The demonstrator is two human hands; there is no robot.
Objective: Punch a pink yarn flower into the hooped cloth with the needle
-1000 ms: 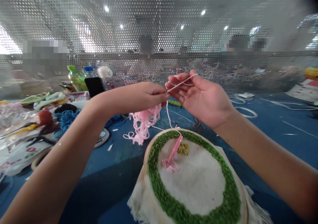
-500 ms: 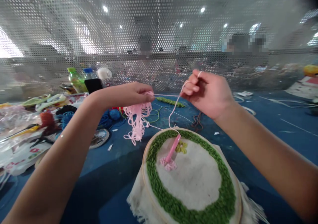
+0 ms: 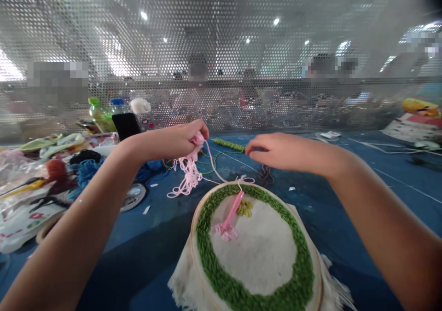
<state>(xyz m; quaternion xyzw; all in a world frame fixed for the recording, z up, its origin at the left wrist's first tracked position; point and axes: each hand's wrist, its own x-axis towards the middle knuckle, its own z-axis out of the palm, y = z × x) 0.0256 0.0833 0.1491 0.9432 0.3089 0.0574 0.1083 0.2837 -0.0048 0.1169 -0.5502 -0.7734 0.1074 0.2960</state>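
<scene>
My left hand is closed on a tangled bunch of pink yarn held above the blue table. A pink strand runs from it down to a pink punch needle, which stands stuck in the white cloth of an embroidery hoop with a green stitched ring. My right hand hovers palm down just beyond the hoop, fingers curled together; I cannot make out anything in them. A small yellow-green flower is stitched beside the needle.
Blue and red yarn, plastic bags, bottles and a black phone crowd the left side. A green yarn strand lies past my hands. A perforated metal screen walls the table's far edge, with people behind it.
My right hand let go of the pink strand it had pulled up, and dropped palm down toward the table. The left hand kept the yarn bunch and rose slightly.
</scene>
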